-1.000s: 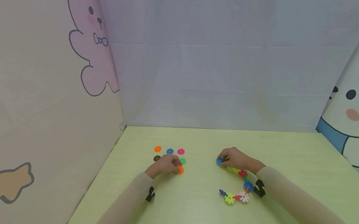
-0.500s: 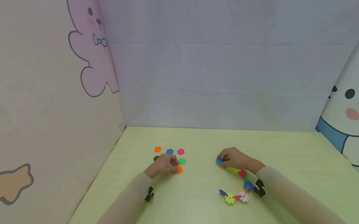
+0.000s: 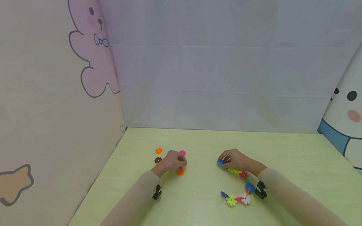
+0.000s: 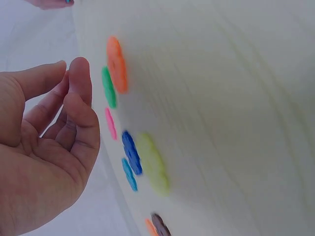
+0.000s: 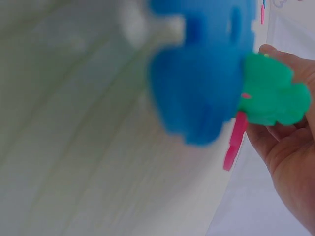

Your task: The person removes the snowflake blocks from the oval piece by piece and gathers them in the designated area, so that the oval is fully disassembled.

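My left hand (image 3: 172,161) hovers over loose notched plastic discs on the left of the table. In the left wrist view its fingers are loosely bent, thumb and fingertips close together with nothing between them. Nearest lie an orange disc (image 4: 117,64) and a green disc (image 4: 109,87), the latter mostly hidden in the head view. My right hand (image 3: 238,160) pinches a blue disc (image 3: 220,162) at the far end of a linked chain of discs. The chain curves through a red disc (image 3: 243,175) to a white disc (image 3: 245,198). In the right wrist view, chain pieces hide some fingers.
Around the left hand lie a brown disc (image 3: 158,160), another orange disc (image 3: 158,150), a pink disc (image 3: 182,152) and a yellow disc (image 4: 153,164). A pale wall sheet (image 3: 198,92) borders the table (image 3: 197,206) at the back.
My left hand has come off the near orange disc, after shifting it slightly left, and moved right and away from me over the green disc. The right hand has stayed in place.
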The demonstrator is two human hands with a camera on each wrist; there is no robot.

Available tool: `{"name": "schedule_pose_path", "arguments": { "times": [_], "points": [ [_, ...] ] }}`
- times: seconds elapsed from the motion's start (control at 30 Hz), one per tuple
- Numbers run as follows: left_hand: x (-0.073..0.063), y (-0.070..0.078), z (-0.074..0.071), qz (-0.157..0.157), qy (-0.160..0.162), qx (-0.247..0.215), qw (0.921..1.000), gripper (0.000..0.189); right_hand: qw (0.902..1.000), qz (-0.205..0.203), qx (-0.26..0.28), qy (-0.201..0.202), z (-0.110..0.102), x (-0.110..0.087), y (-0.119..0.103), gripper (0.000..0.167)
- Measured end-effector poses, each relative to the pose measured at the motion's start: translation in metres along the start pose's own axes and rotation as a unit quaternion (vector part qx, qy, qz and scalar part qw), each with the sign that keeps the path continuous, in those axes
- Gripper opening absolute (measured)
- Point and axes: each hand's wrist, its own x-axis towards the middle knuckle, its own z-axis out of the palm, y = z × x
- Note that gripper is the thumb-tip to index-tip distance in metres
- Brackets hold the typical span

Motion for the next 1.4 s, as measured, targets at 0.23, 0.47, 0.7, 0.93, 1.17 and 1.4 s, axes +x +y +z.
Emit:
{"name": "schedule_pose_path", "arguments": {
  "times": [0.23,0.47,0.7,0.93,1.17,1.4],
  "points": [
    [0.016,0.020,0.017,-0.011,-0.014,-0.004,0.9998,0.014,1.0000,-0.002,-0.001,0.000,0.000,0.001,0.000,0.024],
    [0.027,0.033,0.033,-0.009,-0.025,-0.024,0.9994,0.015,0.9999,-0.014,-0.004,0.002,0.000,0.001,0.000,0.022],
    [0.037,0.036,0.050,-0.019,-0.021,-0.023,0.9993,0.015,0.9997,-0.025,-0.001,0.004,0.001,0.000,0.001,0.023],
    [0.042,0.040,0.062,-0.021,-0.020,-0.084,0.9960,0.015,0.9990,-0.045,0.001,0.008,0.001,0.001,-0.001,0.023],
    [0.047,0.042,0.070,-0.026,-0.025,-0.146,0.9885,0.018,0.9991,-0.040,0.007,0.010,0.003,0.003,-0.002,0.024],
    [0.054,0.044,0.075,-0.033,-0.017,-0.156,0.9870,0.019,0.9989,-0.045,0.010,0.014,0.005,0.005,-0.003,0.024]
  ]
}}
